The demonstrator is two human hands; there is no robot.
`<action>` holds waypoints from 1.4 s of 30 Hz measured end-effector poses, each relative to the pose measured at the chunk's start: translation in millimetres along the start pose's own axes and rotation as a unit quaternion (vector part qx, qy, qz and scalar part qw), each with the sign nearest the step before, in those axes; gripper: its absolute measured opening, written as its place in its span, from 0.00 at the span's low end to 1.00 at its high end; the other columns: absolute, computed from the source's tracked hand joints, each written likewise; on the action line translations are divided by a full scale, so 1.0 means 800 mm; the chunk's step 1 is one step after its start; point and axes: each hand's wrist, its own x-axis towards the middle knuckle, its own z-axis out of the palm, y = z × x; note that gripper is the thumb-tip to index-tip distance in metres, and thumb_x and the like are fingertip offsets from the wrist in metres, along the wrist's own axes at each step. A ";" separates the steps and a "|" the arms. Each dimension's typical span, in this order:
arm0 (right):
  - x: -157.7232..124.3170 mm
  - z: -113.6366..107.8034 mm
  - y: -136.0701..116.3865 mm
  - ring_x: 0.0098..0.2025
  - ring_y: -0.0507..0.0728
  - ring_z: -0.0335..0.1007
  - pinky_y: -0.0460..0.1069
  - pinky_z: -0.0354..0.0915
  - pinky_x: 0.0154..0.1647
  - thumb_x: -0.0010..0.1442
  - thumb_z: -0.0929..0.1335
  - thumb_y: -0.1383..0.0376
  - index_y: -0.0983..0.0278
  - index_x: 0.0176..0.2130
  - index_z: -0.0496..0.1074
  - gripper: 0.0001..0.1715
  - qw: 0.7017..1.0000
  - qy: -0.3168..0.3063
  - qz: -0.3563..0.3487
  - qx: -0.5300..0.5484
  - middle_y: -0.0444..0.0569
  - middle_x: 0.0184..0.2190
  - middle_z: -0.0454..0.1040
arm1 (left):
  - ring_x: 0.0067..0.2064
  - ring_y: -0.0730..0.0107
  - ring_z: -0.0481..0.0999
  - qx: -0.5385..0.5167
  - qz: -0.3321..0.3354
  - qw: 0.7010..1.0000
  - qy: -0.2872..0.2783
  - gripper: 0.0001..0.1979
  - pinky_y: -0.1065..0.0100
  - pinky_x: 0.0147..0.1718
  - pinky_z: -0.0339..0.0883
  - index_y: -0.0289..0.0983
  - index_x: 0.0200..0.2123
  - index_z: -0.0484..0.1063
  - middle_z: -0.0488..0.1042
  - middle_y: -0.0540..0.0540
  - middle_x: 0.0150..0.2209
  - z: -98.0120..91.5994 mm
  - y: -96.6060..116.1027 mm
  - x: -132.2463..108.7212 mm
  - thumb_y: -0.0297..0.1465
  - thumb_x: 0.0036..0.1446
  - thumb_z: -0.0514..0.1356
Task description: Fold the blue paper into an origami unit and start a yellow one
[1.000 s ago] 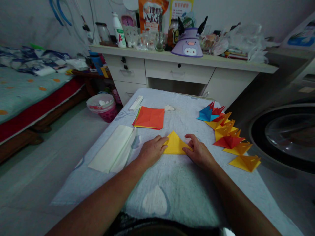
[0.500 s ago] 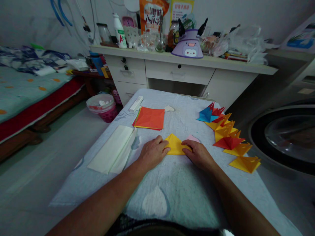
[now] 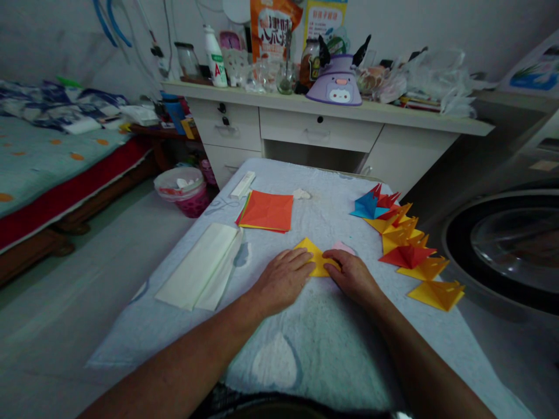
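Note:
A yellow folded paper triangle (image 3: 318,260) lies on the cloth-covered table, its point facing away from me. My left hand (image 3: 286,276) rests flat across its left half, fingers stretched out and covering that corner. At the right corner, my right hand (image 3: 351,270) pinches the paper between thumb and fingers. A small pink piece of paper (image 3: 344,247) shows just beyond my right hand, partly hidden by it. Farther off to the left is a stack of square paper (image 3: 267,210) with an orange-red sheet on top.
Folded paper cranes (image 3: 430,269) in yellow, red and blue line the table's right side. On the left lie a folded pale sheet (image 3: 198,265) and a small white box (image 3: 243,185). A cluttered white desk (image 3: 301,106) stands behind; a pink bin (image 3: 190,198) is left of the table.
My left hand has gone from gripping the left corner to lying flat over the paper, shifted slightly right. My right hand keeps its place at the right corner.

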 end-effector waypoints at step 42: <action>-0.003 -0.001 -0.024 0.41 0.59 0.67 0.54 0.62 0.46 0.61 0.64 0.71 0.65 0.44 0.75 0.12 0.993 0.029 -0.077 -0.081 0.53 0.38 0.73 | 0.65 0.60 0.59 -0.014 -0.003 0.998 -0.062 0.21 0.58 0.64 0.50 0.41 0.60 0.62 0.63 0.42 0.63 0.006 0.001 -0.004 0.37 0.65 0.53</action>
